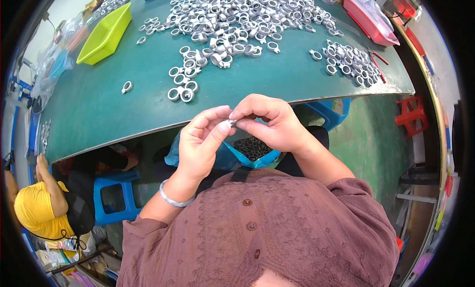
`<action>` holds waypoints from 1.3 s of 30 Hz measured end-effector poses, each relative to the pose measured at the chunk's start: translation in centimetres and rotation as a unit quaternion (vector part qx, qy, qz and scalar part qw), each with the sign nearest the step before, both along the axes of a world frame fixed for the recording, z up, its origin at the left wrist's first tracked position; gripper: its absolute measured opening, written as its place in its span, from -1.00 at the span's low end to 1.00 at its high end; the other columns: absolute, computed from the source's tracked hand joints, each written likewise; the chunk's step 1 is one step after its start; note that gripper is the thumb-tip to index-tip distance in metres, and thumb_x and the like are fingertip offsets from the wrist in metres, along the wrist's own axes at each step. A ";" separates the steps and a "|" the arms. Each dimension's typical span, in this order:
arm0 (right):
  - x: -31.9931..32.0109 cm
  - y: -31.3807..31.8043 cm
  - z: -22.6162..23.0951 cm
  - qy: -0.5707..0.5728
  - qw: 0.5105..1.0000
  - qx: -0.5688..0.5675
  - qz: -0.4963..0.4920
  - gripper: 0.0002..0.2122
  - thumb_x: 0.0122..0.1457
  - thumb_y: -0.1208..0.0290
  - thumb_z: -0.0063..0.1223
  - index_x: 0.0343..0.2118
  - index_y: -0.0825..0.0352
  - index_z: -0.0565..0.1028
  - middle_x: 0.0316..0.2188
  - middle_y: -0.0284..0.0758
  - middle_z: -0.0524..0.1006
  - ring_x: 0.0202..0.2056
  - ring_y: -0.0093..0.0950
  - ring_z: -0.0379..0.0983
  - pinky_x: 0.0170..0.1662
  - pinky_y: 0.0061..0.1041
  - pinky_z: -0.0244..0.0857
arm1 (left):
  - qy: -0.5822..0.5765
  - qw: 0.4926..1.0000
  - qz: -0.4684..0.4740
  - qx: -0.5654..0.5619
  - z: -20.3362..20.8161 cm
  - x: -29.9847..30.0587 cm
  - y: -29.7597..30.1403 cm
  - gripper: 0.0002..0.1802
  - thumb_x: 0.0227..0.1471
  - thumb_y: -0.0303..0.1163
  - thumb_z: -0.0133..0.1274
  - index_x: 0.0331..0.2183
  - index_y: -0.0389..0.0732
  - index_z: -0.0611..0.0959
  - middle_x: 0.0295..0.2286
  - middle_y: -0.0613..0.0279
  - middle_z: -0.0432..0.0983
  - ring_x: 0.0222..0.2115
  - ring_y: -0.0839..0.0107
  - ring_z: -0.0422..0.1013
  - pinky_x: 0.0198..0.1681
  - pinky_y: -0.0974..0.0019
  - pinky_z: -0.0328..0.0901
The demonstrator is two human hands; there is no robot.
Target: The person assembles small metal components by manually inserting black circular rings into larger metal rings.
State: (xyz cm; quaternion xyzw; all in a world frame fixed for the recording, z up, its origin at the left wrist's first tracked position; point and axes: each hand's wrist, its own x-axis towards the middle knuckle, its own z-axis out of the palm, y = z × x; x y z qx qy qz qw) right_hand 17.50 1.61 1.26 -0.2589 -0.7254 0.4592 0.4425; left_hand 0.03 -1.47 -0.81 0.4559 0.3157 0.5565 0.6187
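Note:
My left hand and my right hand meet in front of the table's near edge, fingertips pinched together. Between them is a small silver metal piece, mostly hidden by the fingers, so its exact kind cannot be made out. Below the hands, an open blue plastic bag sits at my lap, holding many small dark parts. Beyond the hands, a few silver metal ring clamps lie at the near end of a large heap of the same clamps.
The green table bears a smaller clamp pile at right, beside red-handled tools. A lime-green tray is at left, a pink tray at far right. Blue stools and a person in yellow are nearby.

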 end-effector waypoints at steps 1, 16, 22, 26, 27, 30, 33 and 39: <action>-0.2 0.2 -0.1 0.010 1.000 0.014 0.011 -0.89 -0.03 0.69 0.00 -0.40 0.42 0.48 -0.44 -0.34 0.47 -0.37 -0.59 0.41 -0.29 -0.64 0.28 | -0.003 0.999 -0.012 -0.042 -0.1 -0.2 0.0 -0.71 0.01 -0.52 -0.07 -0.17 -0.39 0.43 -0.32 0.11 0.43 -0.32 0.43 0.39 -0.25 0.43 0.32; -8.1 7.2 -1.0 -0.279 0.927 0.225 -0.114 -0.74 -0.09 0.34 0.12 -0.32 0.32 0.46 -0.57 -0.27 0.43 -0.51 -0.34 0.40 -0.42 -0.40 0.26 | -0.098 0.980 0.007 -0.175 -1.1 -3.0 -0.5 -0.71 0.09 -0.28 -0.16 -0.27 -0.31 0.48 -0.44 0.17 0.44 -0.55 0.51 0.31 -0.57 0.49 0.22; -7.1 6.3 -0.6 -0.220 0.966 0.109 -0.084 -0.91 -0.09 0.53 0.05 -0.48 0.38 0.43 -0.65 -0.31 0.41 -0.62 -0.56 0.34 -0.53 -0.57 0.22 | -0.117 0.978 0.028 -0.168 -0.9 -3.4 -0.2 -0.72 0.11 -0.29 -0.18 -0.22 -0.28 0.45 -0.47 0.20 0.45 -0.58 0.57 0.30 -0.58 0.53 0.20; -6.6 4.7 0.0 -0.167 0.983 0.032 -0.070 -0.95 -0.04 0.56 0.01 -0.50 0.41 0.42 -0.66 -0.43 0.41 -0.60 -0.73 0.28 -0.56 -0.68 0.18 | -0.122 0.977 0.053 -0.168 -0.7 -3.0 -0.1 -0.76 0.09 -0.34 -0.13 -0.23 -0.27 0.45 -0.45 0.21 0.46 -0.61 0.59 0.31 -0.59 0.55 0.21; -6.6 4.2 0.3 -0.142 0.988 -0.008 -0.067 -0.94 -0.07 0.53 0.01 -0.52 0.40 0.42 -0.64 -0.34 0.42 -0.60 -0.61 0.34 -0.54 -0.61 0.22 | -0.108 0.980 0.060 -0.158 -0.6 -2.8 -0.1 -0.76 0.10 -0.33 -0.15 -0.23 -0.25 0.45 -0.45 0.21 0.46 -0.61 0.60 0.30 -0.59 0.56 0.20; -6.6 3.1 0.0 -0.100 0.992 -0.035 -0.063 -0.94 -0.07 0.53 0.00 -0.53 0.40 0.42 -0.62 -0.29 0.45 -0.59 -0.58 0.41 -0.52 -0.60 0.26 | -0.087 0.986 0.082 -0.117 -1.1 -2.7 0.0 -0.79 0.10 -0.36 -0.14 -0.26 -0.25 0.47 -0.44 0.20 0.46 -0.61 0.59 0.30 -0.59 0.57 0.21; -6.1 2.6 0.3 0.015 0.992 -0.127 -0.010 -0.95 0.03 0.55 -0.04 -0.49 0.41 0.44 -0.60 -0.41 0.46 -0.52 -0.68 0.39 -0.47 -0.70 0.26 | -0.104 0.987 0.070 -0.103 -0.9 -3.1 -0.1 -0.81 0.05 -0.39 -0.06 -0.28 -0.25 0.48 -0.44 0.22 0.47 -0.61 0.60 0.32 -0.59 0.55 0.22; -5.0 1.7 1.0 0.065 0.971 -0.229 0.029 -0.93 0.05 0.54 -0.03 -0.43 0.42 0.44 -0.52 -0.41 0.47 -0.48 -0.71 0.35 -0.37 -0.71 0.26 | -0.198 0.972 -0.022 -0.122 -0.9 -3.7 -0.3 -0.83 0.09 -0.34 -0.11 -0.32 -0.22 0.50 -0.41 0.21 0.47 -0.58 0.58 0.31 -0.58 0.54 0.21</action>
